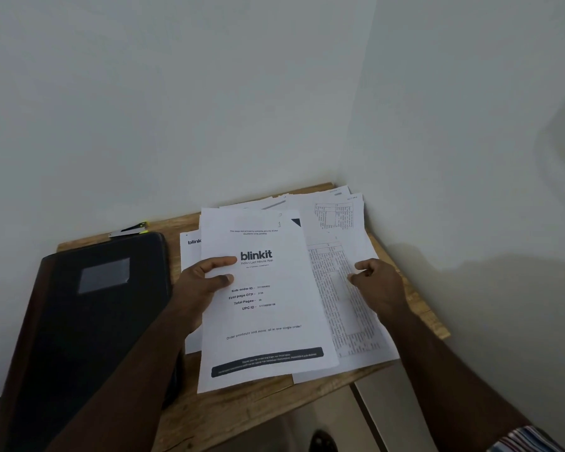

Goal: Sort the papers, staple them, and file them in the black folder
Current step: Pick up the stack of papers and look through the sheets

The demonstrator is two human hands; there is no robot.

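Far left, the black folder [88, 308] lies closed on the wooden table [216, 412], with a clear label pocket [105, 275] on its cover. It hangs over the table's left edge a bit. Just behind its top edge sits a stapler [129, 230], black with a yellow-green tip, close to the wall.

Next over, the left hand [198, 288] grips the blinkit cover sheet [261, 308] by its left edge, thumb curled on top, the other fingers tucked underneath. That sheet covers most of another blinkit page [190, 246] peeking out on its left.

To the right, more papers [336, 223] are fanned out toward the corner, mostly dense tables. The right hand [377, 282] rests on one table sheet [340, 308], fingers curled in; can't tell whether it's actually pinching the page or just touching it.

The table is shoved into a corner between two plain pale walls [177, 93]. Lower right there's a striped sleeve [525, 440], and pale floor [333, 415] under the table edge.
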